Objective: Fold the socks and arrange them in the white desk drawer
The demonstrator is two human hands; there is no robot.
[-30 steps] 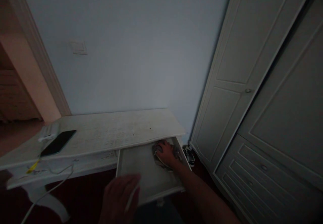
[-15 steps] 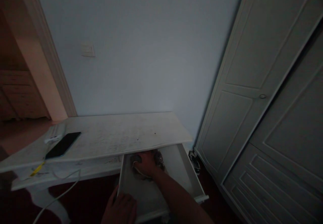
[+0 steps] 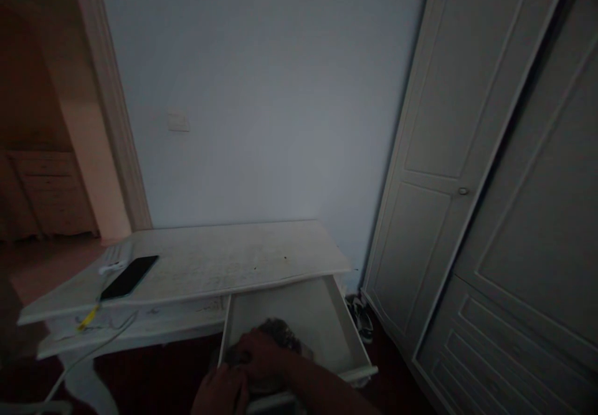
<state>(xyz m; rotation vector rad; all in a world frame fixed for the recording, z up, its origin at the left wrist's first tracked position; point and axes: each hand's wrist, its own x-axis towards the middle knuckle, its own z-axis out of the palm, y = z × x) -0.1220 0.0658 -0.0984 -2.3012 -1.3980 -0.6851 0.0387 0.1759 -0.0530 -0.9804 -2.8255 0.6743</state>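
Phone on desk, open drawer below, wardrobe at right

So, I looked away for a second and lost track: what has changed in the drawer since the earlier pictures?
The right hand, pressing a dark cloth, has swept from the drawer's back right corner across to its front left. The left hand stays at the drawer's front edge. The phone on the desk has not moved.
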